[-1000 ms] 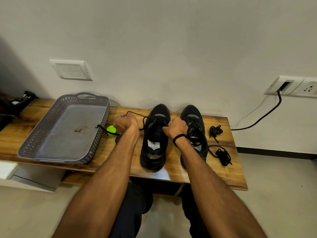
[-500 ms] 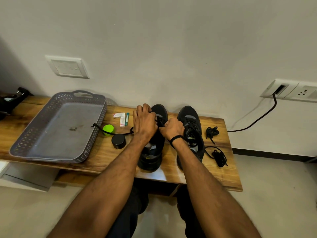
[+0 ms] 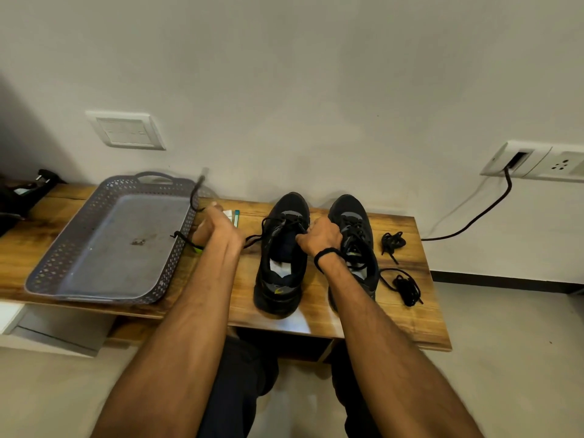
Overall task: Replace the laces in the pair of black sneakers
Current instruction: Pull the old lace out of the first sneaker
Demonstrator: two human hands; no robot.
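The left sneaker (image 3: pixel 279 279) stood mid-counter (image 3: pixel 410 327), apparently threaded only near the toe. Its lace (image 3: pixel 252 240) ran to the left hand (image 3: pixel 218 230), whose fingers were clamped on it. The right hand (image 3: pixel 320 240) gripped the sneaker's eyelet edge. The other sneaker (image 3: pixel 349 216) looked laced, with loose laces (image 3: pixel 392 241) beside it.

Looked like a home room — low wooden bench (image 3: pixel 395 324) against plain wall (image 3: pixel 316 90), switch plate (image 3: pixel 126 131), socket (image 3: pixel 562 165), tiled floor (image 3: pixel 505 358).
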